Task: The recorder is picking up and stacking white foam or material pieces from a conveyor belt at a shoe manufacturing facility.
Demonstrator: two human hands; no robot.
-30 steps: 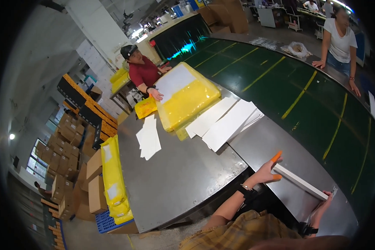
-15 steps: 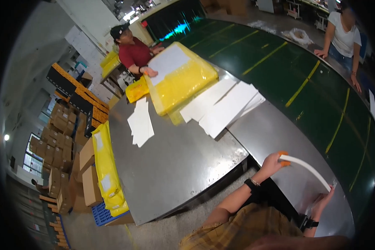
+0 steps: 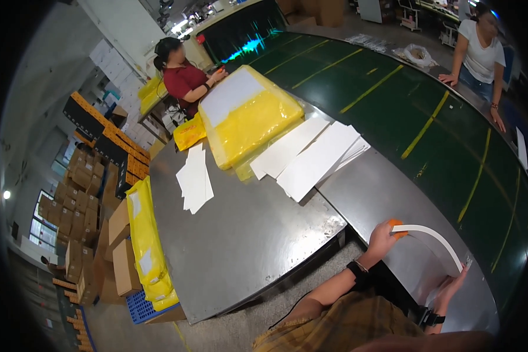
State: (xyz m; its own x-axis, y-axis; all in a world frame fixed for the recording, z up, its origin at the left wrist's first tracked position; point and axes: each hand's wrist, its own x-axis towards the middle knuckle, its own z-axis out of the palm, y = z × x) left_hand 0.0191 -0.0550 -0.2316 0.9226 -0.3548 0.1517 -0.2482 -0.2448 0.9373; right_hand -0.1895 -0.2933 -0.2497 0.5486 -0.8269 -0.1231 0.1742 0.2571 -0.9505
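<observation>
My left hand and my right hand hold a thin stack of white sheets by its two ends, over the metal surface at the right. The stack bows upward in an arc between them. Orange covers show on the fingertips of my left hand, which pinches the near-left end. My right fingers are partly hidden against the other end. Loose white cards lie fanned on the table ahead, and a smaller group of white cards lies to their left.
A large yellow wrapped package rests on the metal table. Beyond runs a green conveyor belt with yellow lines. A person in red stands behind the package; another in white leans beside the belt. Yellow parcels sit left of the table.
The white stack is bent into a tighter arc between my hands. The person in red has turned toward the belt and raised their hands off the yellow package.
</observation>
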